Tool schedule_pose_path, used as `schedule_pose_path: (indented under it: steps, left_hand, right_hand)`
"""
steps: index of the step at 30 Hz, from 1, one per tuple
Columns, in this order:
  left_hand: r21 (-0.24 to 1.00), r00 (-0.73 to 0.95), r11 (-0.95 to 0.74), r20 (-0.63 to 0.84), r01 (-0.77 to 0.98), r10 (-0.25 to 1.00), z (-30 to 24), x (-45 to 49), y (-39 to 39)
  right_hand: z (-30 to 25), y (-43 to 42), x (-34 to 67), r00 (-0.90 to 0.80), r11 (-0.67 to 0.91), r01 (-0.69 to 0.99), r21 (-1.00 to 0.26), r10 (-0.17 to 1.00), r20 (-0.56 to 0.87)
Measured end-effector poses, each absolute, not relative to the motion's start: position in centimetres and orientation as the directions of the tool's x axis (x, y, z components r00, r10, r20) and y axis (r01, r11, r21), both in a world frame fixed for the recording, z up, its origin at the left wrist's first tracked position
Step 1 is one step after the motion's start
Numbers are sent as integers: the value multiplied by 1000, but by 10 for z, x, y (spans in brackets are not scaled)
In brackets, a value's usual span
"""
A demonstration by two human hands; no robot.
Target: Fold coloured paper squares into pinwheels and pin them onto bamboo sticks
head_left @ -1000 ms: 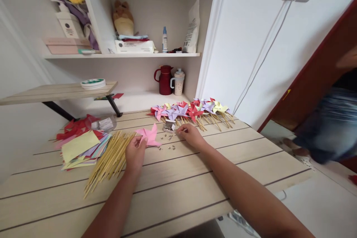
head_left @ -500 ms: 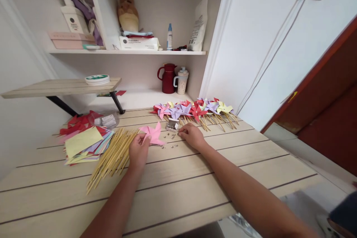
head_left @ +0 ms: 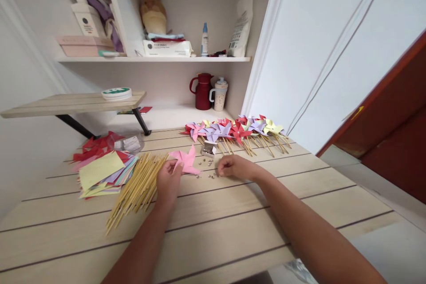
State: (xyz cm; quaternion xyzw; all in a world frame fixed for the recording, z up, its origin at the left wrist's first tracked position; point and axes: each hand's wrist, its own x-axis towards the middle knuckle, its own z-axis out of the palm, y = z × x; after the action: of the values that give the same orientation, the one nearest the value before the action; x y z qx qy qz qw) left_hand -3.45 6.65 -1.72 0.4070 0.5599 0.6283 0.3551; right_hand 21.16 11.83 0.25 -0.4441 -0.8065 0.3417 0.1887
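Note:
My left hand (head_left: 169, 179) pinches a pink paper pinwheel head (head_left: 186, 159) by its lower left blade, just above the tabletop. My right hand (head_left: 233, 166) is low over the table with thumb and fingers pressed together. Whatever sits between its fingertips is too small to make out. Several tiny metal pieces that look like tacks (head_left: 209, 163) are scattered between the two hands, some right beside the right fingertips. Behind them stands a small open box (head_left: 209, 148) with more metal pieces inside.
Thin wooden sticks (head_left: 136, 186) lie in a bundle left of my left hand, with stacked coloured paper (head_left: 100, 171) beyond. Finished pinwheels (head_left: 233, 131) are heaped at the back right. A raised wooden stand (head_left: 73, 103), a red jug (head_left: 203, 92) and a cup (head_left: 220, 95) stand farther back.
My right hand has come down and nearer, from beside the box to the closer metal pieces. My left hand keeps the pink pinwheel head in nearly the same place. The view has shifted slightly.

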Motion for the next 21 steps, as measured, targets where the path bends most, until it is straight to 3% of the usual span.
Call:
schedule_pose_path:
  steps: [7,15,21]
  left_hand:
    - [994,-416,-106,106,24,903,-15,-32,63]
    - [996,-418,-64,82,56,905,-11,-33,63]
    - [998,-438,-50,60,36,897,-11,-34,63]
  right_hand:
    - [9,120,209,-567,344,618,-707,818,-99]
    - [6,118,212,-469,275,582,-765,882,-40]
    - [-2,110,214,-495,249,446,-860,869,-6]
